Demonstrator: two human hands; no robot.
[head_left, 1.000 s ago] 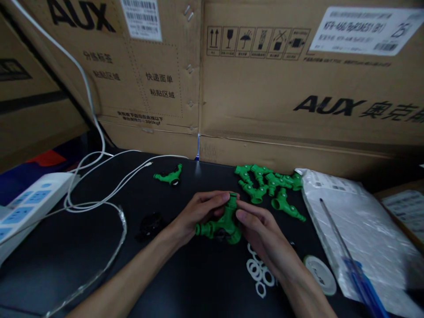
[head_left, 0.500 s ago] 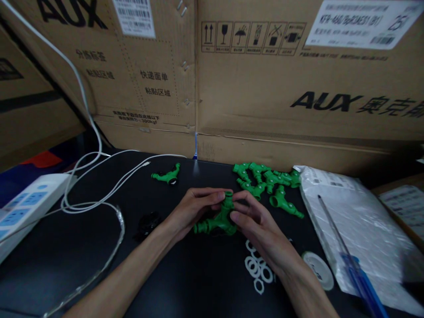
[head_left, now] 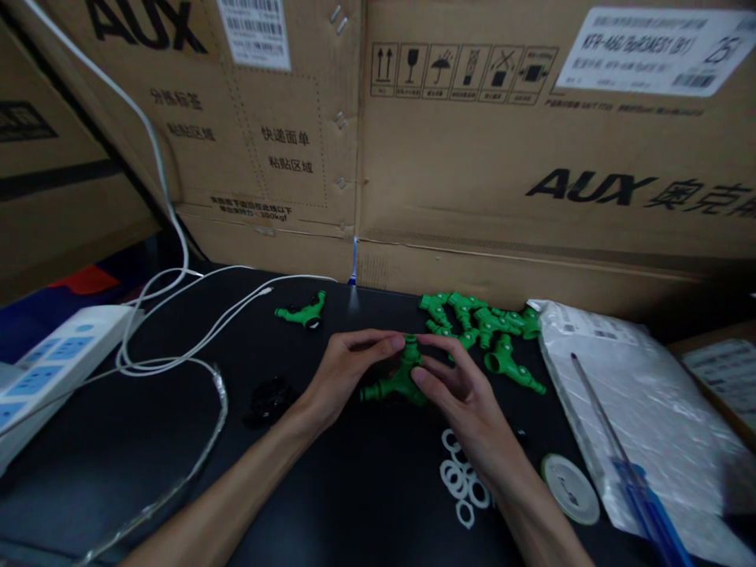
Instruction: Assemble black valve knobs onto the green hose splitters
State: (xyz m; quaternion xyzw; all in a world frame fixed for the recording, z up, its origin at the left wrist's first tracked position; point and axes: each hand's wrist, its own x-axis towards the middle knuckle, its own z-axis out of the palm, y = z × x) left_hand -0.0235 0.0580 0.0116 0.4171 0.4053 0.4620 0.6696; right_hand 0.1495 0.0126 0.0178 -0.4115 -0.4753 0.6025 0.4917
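Observation:
Between both hands, a green plastic Y-shaped hose connector (head_left: 397,383) stands with one ribbed outlet pointing up and another toward the left. My left hand (head_left: 347,367) has its thumb and fingers closed at the top outlet. On the other side, my right hand (head_left: 454,382) grips the same piece, thumb on its body and forefinger at the top tip. Its underside is dark and hard to make out. White flat ring washers (head_left: 465,476) lie loose below my right hand. Small black parts (head_left: 270,400) are heaped beside my left wrist.
Several green connectors (head_left: 505,364) are piled behind my right hand; another, with black parts (head_left: 303,314), lies back left. A screwdriver (head_left: 638,488) rests on a white bubble mailer (head_left: 626,394) near a round disc (head_left: 570,489). Cables (head_left: 171,365), a power strip (head_left: 64,354) and cardboard boxes (head_left: 472,181) surround the table.
My right forefinger has moved onto the top tip of the connector, beside my left thumb. The view has shifted slightly; the other things stay put.

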